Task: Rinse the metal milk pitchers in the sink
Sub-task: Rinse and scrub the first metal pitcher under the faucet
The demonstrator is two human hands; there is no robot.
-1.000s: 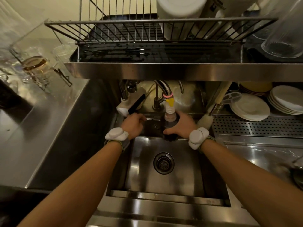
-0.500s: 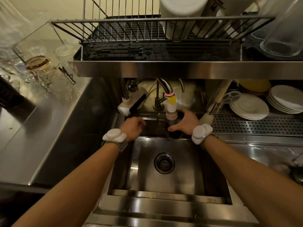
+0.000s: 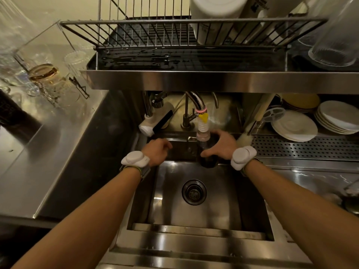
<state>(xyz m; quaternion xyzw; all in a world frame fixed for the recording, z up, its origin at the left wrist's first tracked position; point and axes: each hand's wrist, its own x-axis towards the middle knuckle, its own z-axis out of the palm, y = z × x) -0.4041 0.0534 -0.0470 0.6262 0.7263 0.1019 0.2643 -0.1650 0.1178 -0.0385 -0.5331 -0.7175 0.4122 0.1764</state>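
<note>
Milk pitcher (image 3: 209, 161) first: it is dark and shiny. It is at the back of the sink (image 3: 194, 216), up off the bottom, right under the tap (image 3: 196, 102). It stands almost straight up. Its long way runs up and down. The open top points up at the tap and the bottom points down into the sink. The soft end of the tap is a white and yellow nozzle (image 3: 203, 124), and it reaches down to the pitcher's open top. It is too dark to tell if water is running.

The right hand (image 3: 220, 145) holds the pitcher. The thumb lies across the front and the fingers wrap round the back, so the hand is closed round it. The left hand (image 3: 156, 150) is near, off to the left, by the back edge of the sink. It does not touch the pitcher. Its fingers bend down and are hidden, so I cannot tell if it holds anything. Each wrist has a white band (image 3: 135, 159).

A round drain (image 3: 193, 192) sits in the middle of the sink floor. A white sprayer head (image 3: 153, 124) lies behind the left hand. White plates (image 3: 293, 126) are stacked on the right, above a metal tray with holes (image 3: 303, 147). A wire rack (image 3: 155, 32) stands on the shelf over the sink. Glasses (image 3: 42, 74) stand on the counter at the left.
</note>
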